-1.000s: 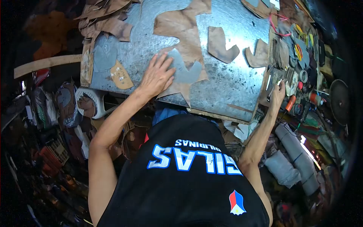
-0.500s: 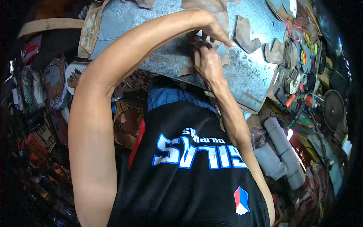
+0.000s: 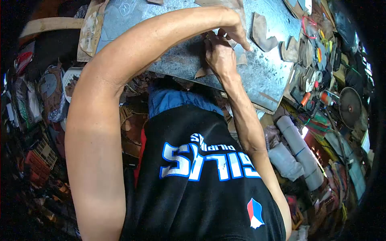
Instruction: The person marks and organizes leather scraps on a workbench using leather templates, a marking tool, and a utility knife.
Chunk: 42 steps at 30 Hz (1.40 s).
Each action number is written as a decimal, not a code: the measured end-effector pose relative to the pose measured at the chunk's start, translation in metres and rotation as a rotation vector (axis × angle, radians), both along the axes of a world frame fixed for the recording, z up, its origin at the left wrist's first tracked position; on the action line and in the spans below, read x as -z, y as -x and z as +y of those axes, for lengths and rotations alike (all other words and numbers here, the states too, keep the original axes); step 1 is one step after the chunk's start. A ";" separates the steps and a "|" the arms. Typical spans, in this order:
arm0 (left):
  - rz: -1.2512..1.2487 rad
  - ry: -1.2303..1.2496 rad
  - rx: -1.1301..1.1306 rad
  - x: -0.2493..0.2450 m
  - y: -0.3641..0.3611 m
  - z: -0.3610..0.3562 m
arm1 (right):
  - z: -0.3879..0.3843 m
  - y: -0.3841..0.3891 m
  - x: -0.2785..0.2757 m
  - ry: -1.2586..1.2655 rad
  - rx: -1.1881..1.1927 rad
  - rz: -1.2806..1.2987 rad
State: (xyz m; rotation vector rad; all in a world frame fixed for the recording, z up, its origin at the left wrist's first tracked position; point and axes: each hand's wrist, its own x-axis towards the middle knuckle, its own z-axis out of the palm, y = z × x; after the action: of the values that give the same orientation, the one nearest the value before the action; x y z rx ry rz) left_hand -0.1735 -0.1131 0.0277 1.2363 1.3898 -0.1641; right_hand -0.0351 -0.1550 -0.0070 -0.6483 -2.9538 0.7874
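Note:
My left hand reaches across the metal-topped table, bent at the wrist, with its fingers spread and pressed down over a brown leather piece. Just below it, my right hand is closed, its knuckles up, close against the left fingers. What the right hand grips is hidden under its fingers. A curved leather piece lies right of my hands, with a smaller notched one beyond it. Another leather scrap is by my right wrist.
Patterned card templates lie at the table's left edge. Stacked cut pieces, an orange-capped item and a round disc are on the right. Grey rolls stand below right. A curved wooden strip is at upper left.
The whole view has shifted slightly, with the table higher in the frame. My right hand has moved a little upward, closer to the left; the left stays spread over the leather.

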 end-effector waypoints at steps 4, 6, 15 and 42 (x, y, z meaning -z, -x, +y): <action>0.016 -0.041 0.042 -0.002 0.004 -0.004 | -0.002 0.005 -0.002 0.017 0.013 -0.147; -0.006 -0.096 0.057 0.000 0.007 -0.009 | -0.002 0.005 -0.003 0.007 0.008 -0.170; 0.073 -0.127 -0.008 0.025 -0.004 -0.004 | -0.006 0.003 -0.005 -0.002 0.026 -0.091; 0.457 -0.762 -0.032 0.029 -0.032 -0.131 | -0.035 -0.065 -0.041 0.087 0.132 -0.081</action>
State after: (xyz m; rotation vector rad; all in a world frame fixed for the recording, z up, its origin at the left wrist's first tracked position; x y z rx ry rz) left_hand -0.1413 -0.2439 -0.0013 1.8766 1.9623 0.1344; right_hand 0.0300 -0.1896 0.0337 -0.8908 -2.9226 0.9022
